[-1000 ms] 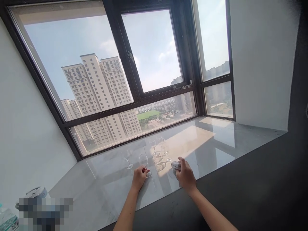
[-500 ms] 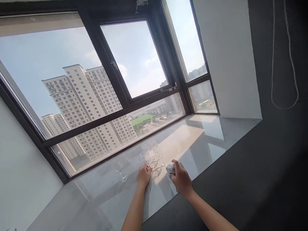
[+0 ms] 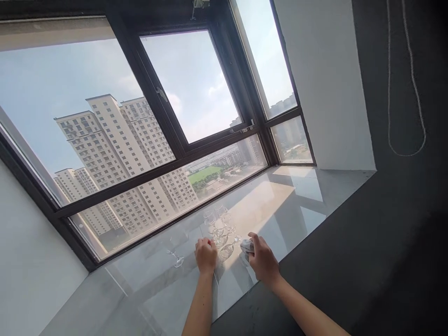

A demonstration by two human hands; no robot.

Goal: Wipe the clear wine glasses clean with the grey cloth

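Several clear stemmed glasses (image 3: 224, 219) stand close together on the glossy windowsill (image 3: 168, 298). Just in front and to the left of this group is my left hand (image 3: 206, 255), its fingers curled in; what they hold, if anything, is hidden. My right hand (image 3: 263, 260) grips a crumpled white-and-grey cloth (image 3: 247, 246) to the right of the glasses, close to the sill's front edge. Apart from the group, to the left of my left hand, a single stemmed glass (image 3: 178, 260) stands on the sill. Sunlight and reflections blur the outlines of the glasses.
A dark-framed window (image 3: 182, 156) runs along the back of the sill, with a handle (image 3: 161, 94) on one pane. White walls (image 3: 329, 93) close off both ends. The sill's front edge drops to a dark area. A looped cord (image 3: 408, 154) hangs at the right.
My left hand has shifted slightly left and turned, its fingers drawn away from the front of the glasses. My right hand keeps its hold on the cloth. The view has shifted slightly.
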